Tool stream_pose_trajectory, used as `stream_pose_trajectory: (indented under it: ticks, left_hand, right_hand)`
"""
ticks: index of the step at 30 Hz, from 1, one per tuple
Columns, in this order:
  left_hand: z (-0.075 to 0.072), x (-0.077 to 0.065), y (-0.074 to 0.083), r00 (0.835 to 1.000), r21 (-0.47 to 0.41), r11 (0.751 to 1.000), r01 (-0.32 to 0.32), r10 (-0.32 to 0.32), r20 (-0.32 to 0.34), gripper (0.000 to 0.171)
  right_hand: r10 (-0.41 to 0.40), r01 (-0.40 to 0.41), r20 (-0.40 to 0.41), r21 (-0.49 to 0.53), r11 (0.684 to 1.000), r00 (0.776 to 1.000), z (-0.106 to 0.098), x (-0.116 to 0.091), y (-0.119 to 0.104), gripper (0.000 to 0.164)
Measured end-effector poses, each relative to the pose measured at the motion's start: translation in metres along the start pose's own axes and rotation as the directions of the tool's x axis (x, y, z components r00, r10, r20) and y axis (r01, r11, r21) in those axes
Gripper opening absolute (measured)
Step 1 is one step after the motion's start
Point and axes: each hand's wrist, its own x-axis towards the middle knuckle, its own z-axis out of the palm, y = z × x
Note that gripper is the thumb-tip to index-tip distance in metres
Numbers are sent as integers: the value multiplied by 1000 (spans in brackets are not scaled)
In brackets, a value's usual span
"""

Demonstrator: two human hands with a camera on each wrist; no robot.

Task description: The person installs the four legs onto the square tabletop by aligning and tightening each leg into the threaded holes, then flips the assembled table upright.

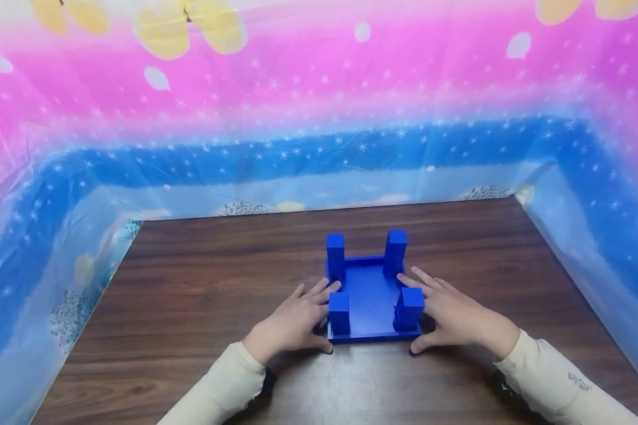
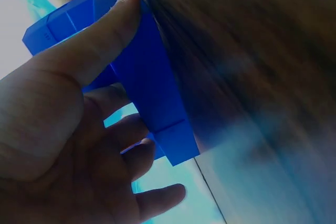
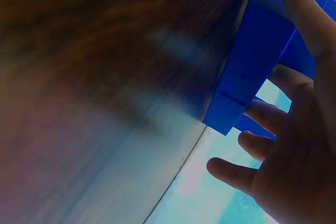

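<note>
A blue rectangular tray-like base (image 1: 369,295), like a small upturned table, lies flat on the wooden tabletop with a square post standing at each corner. My left hand (image 1: 295,321) is spread along its left side, thumb by the near corner and fingertips reaching the side behind the near left post (image 1: 339,313). On the other side, my right hand (image 1: 452,316) mirrors this, its index fingertip by the foot of the far right post (image 1: 396,254). Both wrist views show the fingers apart against the blue side wall (image 2: 152,87), little fingers stretched clear of it.
The brown wood-grain tabletop (image 1: 191,283) runs back to a printed pink and blue cloth (image 1: 298,106), which hangs behind it and along both sides. Pale long sleeves (image 1: 223,378) cover both forearms at the near edge.
</note>
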Motion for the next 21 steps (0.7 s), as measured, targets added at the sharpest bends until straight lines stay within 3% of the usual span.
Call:
stream_pose_trajectory:
  ticks: [8, 17, 21]
  left_hand:
    - [1, 2, 3, 1000, -19, 1000, 9, -9, -4, 48]
    - [1, 0, 4, 999, -3, 999, -39, 38, -27, 41]
    - [-1, -5, 4, 998, -39, 998, -55, 54, -27, 39]
  right_hand:
    - [-47, 49, -32, 60, 997, 998, -4, 0, 2, 56]
    - [-107, 114, -52, 146, 983, 993, 1, 0, 7, 33]
    - [-149, 161, -68, 226, 961, 986, 3, -1, 9, 52]
